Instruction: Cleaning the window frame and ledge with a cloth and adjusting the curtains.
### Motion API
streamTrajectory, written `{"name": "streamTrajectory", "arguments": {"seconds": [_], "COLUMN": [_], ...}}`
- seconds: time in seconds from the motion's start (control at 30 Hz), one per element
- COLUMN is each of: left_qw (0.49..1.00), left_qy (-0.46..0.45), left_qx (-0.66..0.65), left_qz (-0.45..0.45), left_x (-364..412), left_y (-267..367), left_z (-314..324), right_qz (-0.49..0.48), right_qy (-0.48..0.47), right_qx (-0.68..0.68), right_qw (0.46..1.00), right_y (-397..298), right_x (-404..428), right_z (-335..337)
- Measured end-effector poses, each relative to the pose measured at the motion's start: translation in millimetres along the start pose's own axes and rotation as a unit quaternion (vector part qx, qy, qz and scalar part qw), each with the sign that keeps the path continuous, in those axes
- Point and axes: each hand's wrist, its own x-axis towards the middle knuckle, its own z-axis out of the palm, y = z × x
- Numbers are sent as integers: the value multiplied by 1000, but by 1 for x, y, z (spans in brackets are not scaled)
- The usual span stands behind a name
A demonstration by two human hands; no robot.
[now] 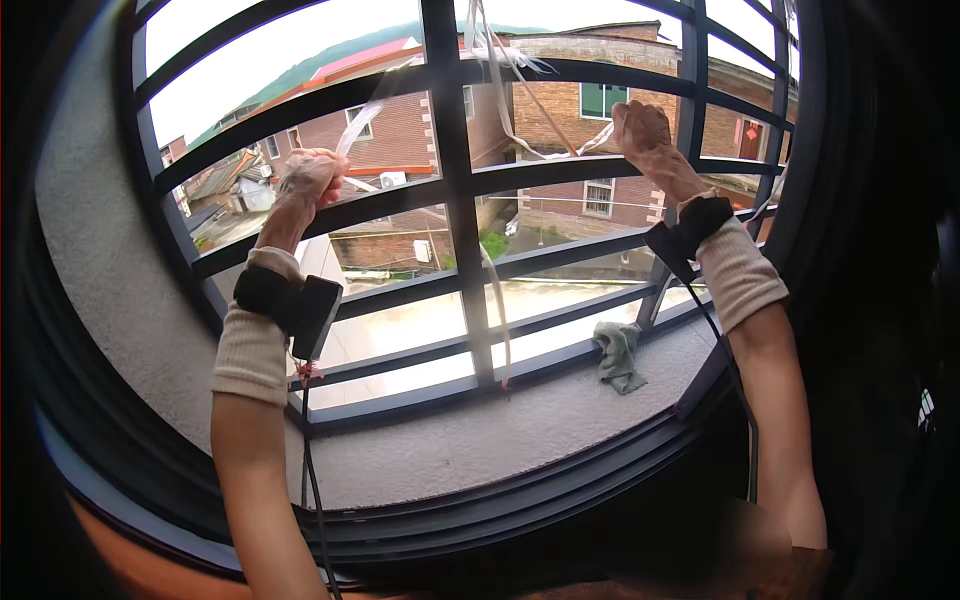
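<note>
Both arms reach up to a dark metal window grille (457, 165). My left hand (309, 176) is closed on a whitish plastic strip (361, 124) that slants up and right towards an upper crossbar. On the other side of the central upright, my right hand (646, 135) makes a fist around the end of a twisted white strip (596, 140). That strip sags to the left, then climbs to a frayed bundle of plastic strips (491, 54) around the upper bar. The fingertips of my right hand are hidden.
Another pale strip (497, 307) dangles down the central upright. A grey-green rag (619, 356) lies on the rough sill (420, 465) against the grille. Dark window tracks (480, 525) edge the sill on my side. A black cable (309, 465) hangs from each wrist strap.
</note>
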Motion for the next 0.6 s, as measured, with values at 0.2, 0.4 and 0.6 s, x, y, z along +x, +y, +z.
{"name": "streamTrajectory", "arguments": {"seconds": [0.2,0.4,0.6], "left_qw": [967,910,866], "left_qy": [68,372,287], "left_qx": [-214,-182,340], "left_qz": [-117,-17,228], "left_x": [20,38,30], "left_y": [-22,-60,-87], "left_z": [-51,-123,-171], "right_qz": [-62,-135,-161], "right_qy": [-171,-51,18], "right_qx": [28,189,215], "right_qw": [983,971,963], "right_y": [-52,-107,-36], "right_x": [67,82,101], "right_z": [45,36,34]}}
